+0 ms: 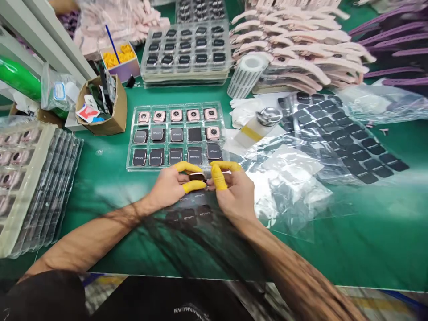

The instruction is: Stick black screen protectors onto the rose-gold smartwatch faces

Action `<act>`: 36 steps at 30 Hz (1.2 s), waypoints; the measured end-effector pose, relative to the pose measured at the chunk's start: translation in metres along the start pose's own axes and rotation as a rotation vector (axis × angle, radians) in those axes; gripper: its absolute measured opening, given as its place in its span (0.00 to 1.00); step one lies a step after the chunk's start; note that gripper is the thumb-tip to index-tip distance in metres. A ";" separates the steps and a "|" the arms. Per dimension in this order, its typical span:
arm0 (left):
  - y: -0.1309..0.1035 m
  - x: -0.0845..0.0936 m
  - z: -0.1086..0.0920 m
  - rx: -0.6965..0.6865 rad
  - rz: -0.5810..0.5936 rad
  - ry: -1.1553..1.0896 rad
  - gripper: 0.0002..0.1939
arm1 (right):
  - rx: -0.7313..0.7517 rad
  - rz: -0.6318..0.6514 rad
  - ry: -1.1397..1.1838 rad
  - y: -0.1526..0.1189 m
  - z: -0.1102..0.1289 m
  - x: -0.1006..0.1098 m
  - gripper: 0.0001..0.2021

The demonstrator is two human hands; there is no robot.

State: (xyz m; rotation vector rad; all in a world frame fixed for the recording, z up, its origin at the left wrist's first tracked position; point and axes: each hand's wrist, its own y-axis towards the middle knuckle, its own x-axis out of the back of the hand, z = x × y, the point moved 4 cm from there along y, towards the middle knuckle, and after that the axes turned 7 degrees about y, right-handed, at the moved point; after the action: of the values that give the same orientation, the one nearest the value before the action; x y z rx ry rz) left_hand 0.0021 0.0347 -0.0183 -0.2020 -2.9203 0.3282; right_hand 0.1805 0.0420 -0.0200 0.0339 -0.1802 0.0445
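- Left hand (169,186) and right hand (232,189): together, yellow-capped fingertips (194,186) pinching a small dark watch case (197,177) between them.
- Clear tray (133,147): just beyond both hands.
- Film sheet (187,216): beneath the hands.

Clear glossy plastic tray (132,147); matt green table mat (368,232); brown cardboard box (115,118); yellow rubbery finger cots (219,178).

Green table mat (368,232), yellow finger cots (219,178), black and rose-pink watch cases (176,115), pink straps (301,49), possibly purple straps (394,40)
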 end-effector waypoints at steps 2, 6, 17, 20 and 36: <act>0.000 0.013 -0.010 -0.001 -0.159 -0.147 0.28 | 0.235 0.033 -0.147 -0.004 0.007 -0.003 0.12; 0.029 0.044 -0.043 -0.086 -0.328 -0.124 0.26 | 0.584 0.412 -0.494 -0.016 0.011 -0.028 0.13; 0.127 0.009 -0.089 -0.428 -0.171 1.401 0.15 | 0.656 0.635 -0.747 -0.020 0.013 -0.038 0.13; 0.142 -0.016 -0.097 -0.426 0.267 1.598 0.14 | 0.647 0.671 -0.722 -0.017 0.012 -0.039 0.15; 0.004 0.006 -0.018 -0.018 0.091 -0.079 0.27 | 0.749 0.235 -0.178 0.016 0.028 0.010 0.12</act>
State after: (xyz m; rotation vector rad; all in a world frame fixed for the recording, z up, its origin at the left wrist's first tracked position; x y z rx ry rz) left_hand 0.0000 0.0430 -0.0011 -0.3327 -2.9986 0.3308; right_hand 0.1849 0.0575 0.0094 0.7658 -0.3375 0.3424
